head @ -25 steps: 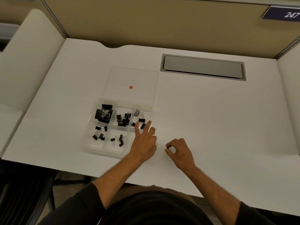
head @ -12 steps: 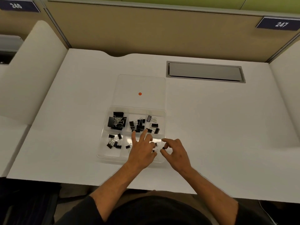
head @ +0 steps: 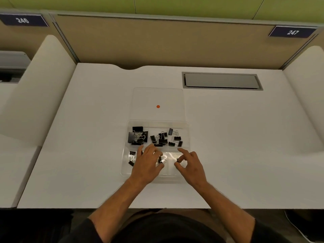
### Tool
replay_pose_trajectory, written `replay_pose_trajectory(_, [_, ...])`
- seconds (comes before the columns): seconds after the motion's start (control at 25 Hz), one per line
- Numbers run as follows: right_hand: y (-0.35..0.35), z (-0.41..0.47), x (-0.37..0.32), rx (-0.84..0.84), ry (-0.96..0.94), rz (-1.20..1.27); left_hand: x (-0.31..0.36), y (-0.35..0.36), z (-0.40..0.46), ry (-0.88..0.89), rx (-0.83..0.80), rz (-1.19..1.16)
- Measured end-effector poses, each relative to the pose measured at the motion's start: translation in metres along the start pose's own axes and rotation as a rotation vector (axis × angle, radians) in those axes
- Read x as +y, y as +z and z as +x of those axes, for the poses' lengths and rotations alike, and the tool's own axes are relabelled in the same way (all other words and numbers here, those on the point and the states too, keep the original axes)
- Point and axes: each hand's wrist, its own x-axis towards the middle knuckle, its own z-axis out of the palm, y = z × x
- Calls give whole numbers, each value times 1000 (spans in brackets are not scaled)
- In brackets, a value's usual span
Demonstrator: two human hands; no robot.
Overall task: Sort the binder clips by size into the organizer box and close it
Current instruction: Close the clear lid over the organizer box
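My right hand (head: 191,163) sits just right of centre in the lower middle of the frame, thumb and forefinger pinching a tiny binder clip (head: 177,160) above the lower-right compartment of the organizer box (head: 185,123). My left hand (head: 147,163) lies beside it, fingers spread fairly straight over the lower-middle compartment; I read it as relaxed and grasping nothing, though whether it presses on the box rim I cannot tell. Just off its fingertips a small clip (head: 160,159) with wire handles lies in that compartment.

Outward from the hands, the clear box has six compartments. The upper row holds the big clips (head: 137,137) at left, medium ones (head: 160,139) in the middle, smaller ones (head: 175,138) at right. The lower-left cell holds a few small clips (head: 131,157), partly hidden by my left hand. The clear lid (head: 157,97) with its orange dot (head: 158,106) lies open flat on the surface (head: 245,137), above the box in the frame.

I judge this to be the last of the sorting: I see no loose clips on the surface. The next move calls for letting the tiny clip drop into the lower-right cell, then drawing both hands clear and swinging the lid forward over the box. The clip is small and light, so I would release it low to keep it from bouncing into a neighbouring cell.
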Motion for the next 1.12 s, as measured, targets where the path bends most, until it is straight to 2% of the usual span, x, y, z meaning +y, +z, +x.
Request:
replay_pose_trajectory(0.32, [10, 6, -5, 26, 46, 23, -35, -6, -1, -16, 14, -46])
replay_pose_trajectory(0.52, [-6, 32, -11, 136, 21, 111, -73, -19, 11, -65, 68, -192])
replay_pose_trajectory(0.76, [-38, 101, 5, 309, 27, 84, -131, -57, 51, -302, 174, -279])
replay_pose_trajectory(1.0, [-54, 178, 35, 248, 183, 68, -171, -56, 118, -515, 94, -402])
replay_pose_trajectory(1.12, [-52, 217, 45, 145, 294, 136, -183, -47, 151, -618, 7, -529])
